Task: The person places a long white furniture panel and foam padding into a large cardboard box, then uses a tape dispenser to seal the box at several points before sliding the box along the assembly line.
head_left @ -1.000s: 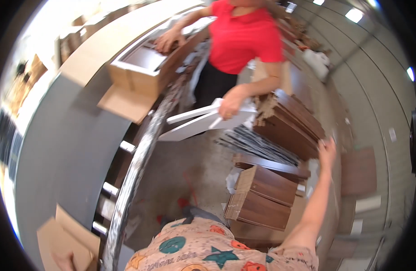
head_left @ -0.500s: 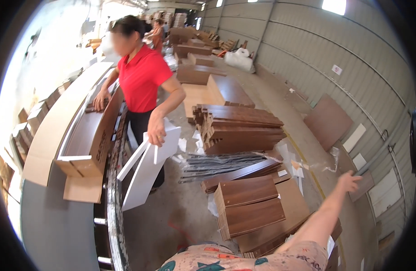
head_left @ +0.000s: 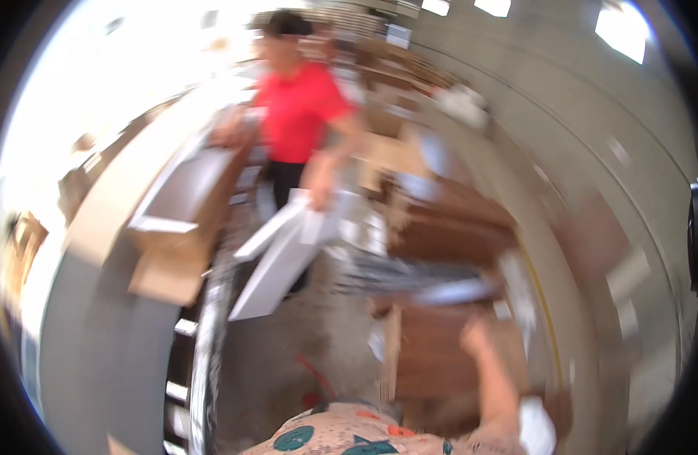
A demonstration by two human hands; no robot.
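Observation:
My right hand [head_left: 476,334] reaches forward over a stack of brown wood-grain panels [head_left: 432,360], and its fingers are smeared by motion. Whether it touches the top panel I cannot tell. Just beyond it lies a bundle of dark grey strips [head_left: 398,277]. Farther back is a pile of long brown boards [head_left: 448,227]. My left hand is out of view. A co-worker in a red shirt [head_left: 303,114] stands ahead, one hand on flat white pieces [head_left: 277,280] and the other at an open cardboard box [head_left: 212,227] on the line.
The conveyor's worn metal rail [head_left: 212,364] runs along my left, beside a grey surface [head_left: 106,356]. A yellow floor line [head_left: 542,303] passes on the right, short of the wall [head_left: 576,114]. Brown panels and cartons stand farther back.
My view has swung, so the scene sits farther right and blurs. My right arm has come in from the far right to over the panel stack. The co-worker still holds the white pieces.

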